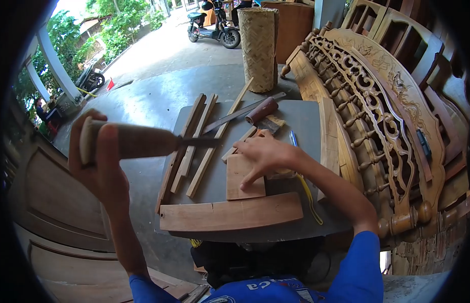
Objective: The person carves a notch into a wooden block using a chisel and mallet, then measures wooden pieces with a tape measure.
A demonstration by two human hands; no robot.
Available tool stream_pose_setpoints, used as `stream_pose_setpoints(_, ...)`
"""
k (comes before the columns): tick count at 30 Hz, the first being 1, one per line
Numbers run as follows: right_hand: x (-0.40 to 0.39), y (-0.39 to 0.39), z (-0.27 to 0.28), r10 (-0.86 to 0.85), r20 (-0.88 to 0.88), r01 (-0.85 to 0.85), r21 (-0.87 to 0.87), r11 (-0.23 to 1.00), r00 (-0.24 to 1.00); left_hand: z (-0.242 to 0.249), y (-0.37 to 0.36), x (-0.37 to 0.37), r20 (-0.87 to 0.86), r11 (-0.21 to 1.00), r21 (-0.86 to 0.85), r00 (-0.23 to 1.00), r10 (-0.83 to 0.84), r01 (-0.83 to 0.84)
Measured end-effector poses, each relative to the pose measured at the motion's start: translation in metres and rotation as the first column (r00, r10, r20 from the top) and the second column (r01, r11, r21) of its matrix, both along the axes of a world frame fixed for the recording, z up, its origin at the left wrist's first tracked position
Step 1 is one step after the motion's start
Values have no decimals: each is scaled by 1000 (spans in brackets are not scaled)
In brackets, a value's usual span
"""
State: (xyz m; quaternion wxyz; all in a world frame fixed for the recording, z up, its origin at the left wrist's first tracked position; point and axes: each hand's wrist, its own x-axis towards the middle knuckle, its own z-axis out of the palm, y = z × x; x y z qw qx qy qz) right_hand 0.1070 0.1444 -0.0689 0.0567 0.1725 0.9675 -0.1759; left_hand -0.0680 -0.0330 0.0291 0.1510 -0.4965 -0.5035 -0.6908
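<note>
Raised at the left, close to the camera, my left hand [101, 161] is closed around the thick wooden handle of a chisel [144, 143]. Its dark, narrow blade points right, above the table, and looks blurred. My right hand [268, 154] holds down a flat wooden block [240, 177], thumb on its top face and fingers across its far end. A short wooden strip [240, 143] lies by those fingertips. In front of the block is a wide, slightly curved board [230, 212], with a small dark notch in its upper edge.
On the grey table [306, 222] are long wooden strips [202, 171], a handsaw [245, 112], a brown cylinder [262, 110], a brush [270, 123], a blue pen [293, 138] and a yellow cord [310, 199]. Carved wooden panels [366, 101] lean at right. A woven roll [259, 50] stands behind.
</note>
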Motion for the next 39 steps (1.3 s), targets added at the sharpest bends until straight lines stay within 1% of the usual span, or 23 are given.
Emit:
stream_pose_setpoints(1,-7,3,1,-13,58,15,-40,999,998,-3,-3,-1,53,995,95,998,-23,18)
stream_pose_setpoints(3,-14,11,3,-44,182,65,-110,992,982,-5,-8,16,227,990,87,966,-126,109)
stream_pose_setpoints(4,-11,15,4,-85,75,99,-201,975,994,-7,-9,24,313,984,93,934,-175,153)
stream_pose_setpoints(6,-3,17,10,-182,-128,121,-380,917,975,-16,-6,28,306,943,-30,901,-308,332)
stream_pose_setpoints(7,4,14,19,-274,-188,175,-423,889,943,-22,-2,30,313,907,-85,875,-369,413)
stream_pose_setpoints(8,10,9,23,-295,-266,192,-354,915,918,-26,1,32,324,862,-140,845,-426,488)
stream_pose_setpoints(10,25,1,30,-312,-434,243,-208,948,846,-22,10,37,450,818,-61,747,-488,571)
stream_pose_setpoints(11,34,-3,35,-332,-510,268,-196,943,794,-21,13,40,506,795,-14,690,-517,607)
stream_pose_setpoints(12,47,-8,40,-346,-582,293,-187,938,736,-22,16,44,542,761,-12,644,-540,649)
stream_pose_setpoints(14,83,-23,50,-402,-730,374,-214,902,552,-30,17,47,625,698,-3,547,-558,716)
stream_pose_setpoints(15,97,-29,51,-433,-733,423,-217,880,525,-47,21,42,598,655,1,525,-606,755)
stream_pose_setpoints(18,129,-42,48,-507,-754,519,-259,814,418,-64,27,36,596,437,54,323,-736,898)
stream_pose_setpoints(19,136,-45,47,-528,-759,543,-279,792,380,-61,32,41,552,464,6,384,-740,886)
stream_pose_setpoints(22,152,-55,49,-502,-807,644,-210,736,310,-43,51,69,690,509,-6,373,-621,860)
stream_pose_setpoints(24,157,-57,49,-472,-815,658,-155,737,336,-40,69,84,732,463,-14,325,-600,886)
stream_pose_setpoints(25,159,-55,45,-458,-818,657,-136,742,349,-42,78,91,723,457,-49,347,-597,888)
stream_pose_setpoints(26,160,-54,40,-444,-821,654,-118,747,359,-44,85,100,725,473,-22,339,-600,881)
stream_pose_setpoints(28,159,-54,31,-485,-805,654,-166,738,343,-52,96,108,746,466,-39,336,-575,884)
stream_pose_setpoints(30,158,-53,20,-500,-809,657,-198,728,310,-55,101,113,773,439,1,278,-571,899)
stream_pose_setpoints(31,162,-52,15,-496,-804,636,-200,746,329,-57,102,115,786,428,20,250,-565,904)
stream_pose_setpoints(34,159,-52,-1,-559,-820,555,-412,722,119,-59,104,120,786,379,-12,243,-569,925)
stream_pose_setpoints(37,161,-56,-6,-664,-737,519,-522,677,123,-61,103,121,781,367,-44,261,-568,929)
stream_pose_setpoints(39,160,-59,-11,-675,-731,525,-537,660,102,-62,104,122,787,379,-42,264,-557,924)
